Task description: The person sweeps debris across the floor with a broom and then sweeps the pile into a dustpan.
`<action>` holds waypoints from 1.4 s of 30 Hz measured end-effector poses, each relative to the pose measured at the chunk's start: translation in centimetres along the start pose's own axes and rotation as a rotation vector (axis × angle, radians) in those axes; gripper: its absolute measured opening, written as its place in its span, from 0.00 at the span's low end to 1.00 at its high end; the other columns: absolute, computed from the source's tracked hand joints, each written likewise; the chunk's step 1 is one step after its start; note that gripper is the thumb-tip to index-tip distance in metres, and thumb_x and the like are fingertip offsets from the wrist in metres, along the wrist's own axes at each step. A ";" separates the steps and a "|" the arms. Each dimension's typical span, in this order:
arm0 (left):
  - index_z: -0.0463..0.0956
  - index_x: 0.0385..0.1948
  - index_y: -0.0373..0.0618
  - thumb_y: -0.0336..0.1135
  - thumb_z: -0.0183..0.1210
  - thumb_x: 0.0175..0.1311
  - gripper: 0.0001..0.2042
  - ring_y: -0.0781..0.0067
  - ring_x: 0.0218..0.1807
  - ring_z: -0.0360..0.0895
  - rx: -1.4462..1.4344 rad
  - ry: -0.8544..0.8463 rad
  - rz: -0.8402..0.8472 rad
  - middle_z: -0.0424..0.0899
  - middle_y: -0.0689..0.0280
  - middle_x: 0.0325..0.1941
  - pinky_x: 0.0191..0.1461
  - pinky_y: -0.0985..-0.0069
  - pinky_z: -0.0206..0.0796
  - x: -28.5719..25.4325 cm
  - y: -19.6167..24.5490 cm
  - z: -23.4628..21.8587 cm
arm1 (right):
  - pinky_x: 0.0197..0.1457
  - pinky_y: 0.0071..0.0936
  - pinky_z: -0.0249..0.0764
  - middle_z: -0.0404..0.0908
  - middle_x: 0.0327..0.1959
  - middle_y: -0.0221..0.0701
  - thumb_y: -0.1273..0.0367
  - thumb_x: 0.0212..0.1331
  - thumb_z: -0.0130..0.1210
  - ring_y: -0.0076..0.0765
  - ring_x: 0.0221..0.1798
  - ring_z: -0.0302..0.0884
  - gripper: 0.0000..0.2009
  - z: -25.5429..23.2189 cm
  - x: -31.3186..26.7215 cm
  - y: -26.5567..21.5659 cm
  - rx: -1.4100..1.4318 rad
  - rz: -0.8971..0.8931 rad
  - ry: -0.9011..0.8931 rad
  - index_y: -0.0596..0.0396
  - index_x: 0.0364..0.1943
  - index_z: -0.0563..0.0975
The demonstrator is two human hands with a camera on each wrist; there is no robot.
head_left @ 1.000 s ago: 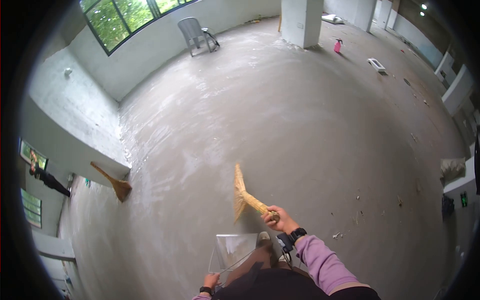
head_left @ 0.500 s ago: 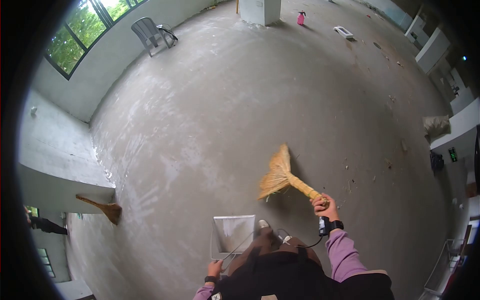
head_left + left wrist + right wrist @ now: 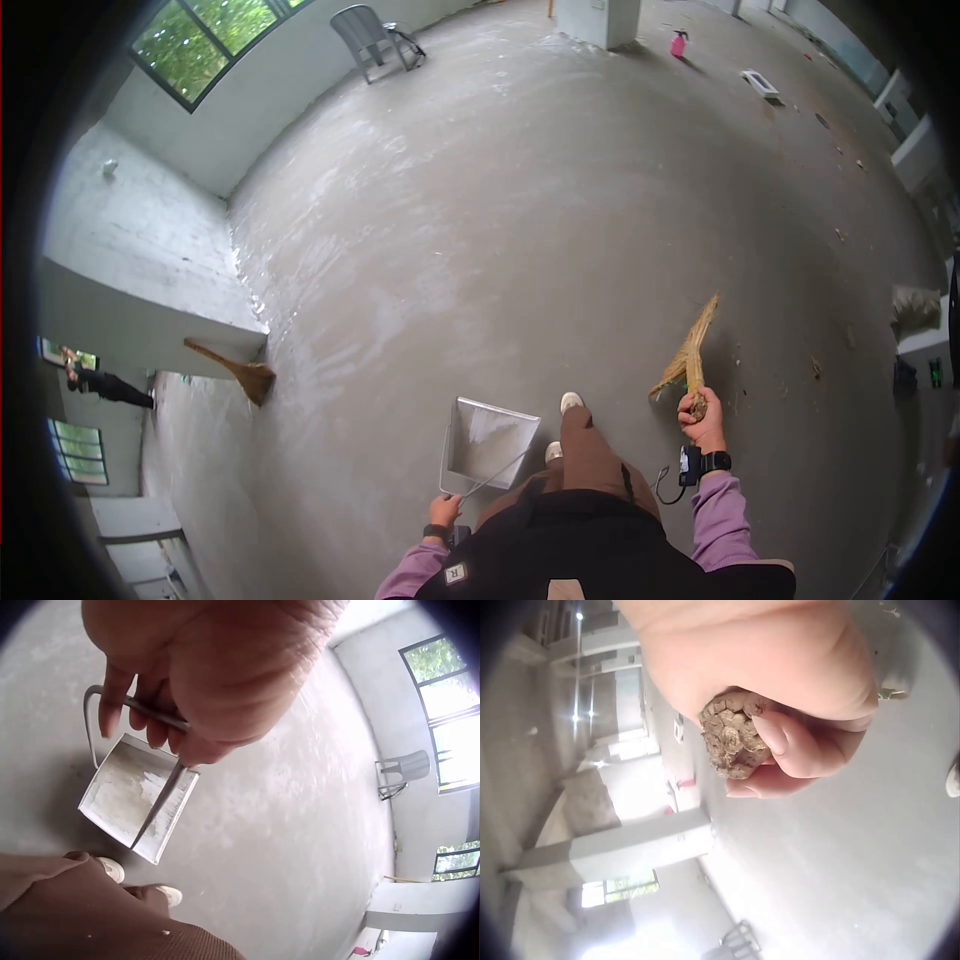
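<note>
My right hand (image 3: pixel 703 420) grips the thick bound handle of a straw broom (image 3: pixel 688 365), out to the right of my legs. Its bristle head points away from me, seen narrow and low over the floor. In the right wrist view, the fingers curl round the handle's cut end (image 3: pixel 733 735), a bundle of stalk tips. On the other side, my left hand (image 3: pixel 445 511) holds the thin bent-wire handle (image 3: pixel 156 712) of a metal dustpan (image 3: pixel 492 442). Pale dust or residue coats the pan's inside, and it hangs beside my feet with its mouth forward.
A second broom (image 3: pixel 240 374) leans at the wall corner on the left. A grey chair (image 3: pixel 365 38) stands under the window; a pink spray bottle (image 3: pixel 679 44) and a white frame (image 3: pixel 760 84) are farther off. Small debris (image 3: pixel 815 368) lies at right. Another person (image 3: pixel 105 385) stands far left.
The broom has swung from in front of my feet out to the right, its head turning from broad to narrow. My feet have stepped; the left hand keeps hold of the dustpan.
</note>
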State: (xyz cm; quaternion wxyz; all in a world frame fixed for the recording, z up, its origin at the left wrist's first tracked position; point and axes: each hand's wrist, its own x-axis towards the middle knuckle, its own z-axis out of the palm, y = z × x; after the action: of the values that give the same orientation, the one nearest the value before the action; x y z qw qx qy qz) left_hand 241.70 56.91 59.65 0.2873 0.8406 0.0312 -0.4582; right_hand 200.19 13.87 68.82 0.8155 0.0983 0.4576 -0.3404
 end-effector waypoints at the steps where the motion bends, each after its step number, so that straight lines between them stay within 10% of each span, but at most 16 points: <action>1: 0.75 0.35 0.31 0.36 0.57 0.49 0.16 0.70 0.29 0.75 -0.002 0.001 0.000 0.77 0.58 0.31 0.27 0.75 0.72 -0.1 0.2 0.3 | 0.11 0.16 0.52 0.69 0.19 0.22 0.62 0.52 0.48 0.20 0.19 0.69 0.08 0.5 0.4 0.6 -0.031 0.014 0.013 0.48 0.25 0.67; 22: 0.74 0.22 0.32 0.37 0.53 0.49 0.13 0.69 0.21 0.73 0.116 0.199 -0.049 0.73 0.61 0.19 0.25 0.70 0.72 -8.2 9.4 1.0 | 0.11 0.14 0.57 0.69 0.20 0.26 0.70 0.52 0.49 0.21 0.18 0.69 0.07 27.7 13.2 10.3 -0.409 0.846 -0.431 0.52 0.31 0.64; 34: 0.75 0.20 0.35 0.39 0.52 0.50 0.13 0.70 0.21 0.74 0.017 0.242 -0.157 0.75 0.61 0.17 0.22 0.73 0.66 1.4 9.2 -4.6 | 0.11 0.11 0.54 0.69 0.20 0.23 0.69 0.50 0.51 0.18 0.18 0.69 0.06 41.8 22.9 25.1 -0.470 0.962 -0.422 0.51 0.28 0.65; 42: 0.75 0.23 0.36 0.40 0.53 0.51 0.13 0.73 0.22 0.72 0.145 0.162 -0.068 0.75 0.64 0.20 0.24 0.76 0.65 5.2 14.8 -9.6 | 0.13 0.13 0.51 0.68 0.21 0.25 0.66 0.51 0.49 0.18 0.18 0.66 0.18 40.7 29.6 20.5 -0.031 0.823 -0.193 0.70 0.39 0.62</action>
State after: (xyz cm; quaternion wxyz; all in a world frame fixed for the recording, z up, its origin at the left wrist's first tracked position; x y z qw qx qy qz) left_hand 256.55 48.41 66.28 0.2066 0.8919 0.0493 -0.3993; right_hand 251.38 -3.76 64.55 0.9239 0.2283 0.3068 0.0130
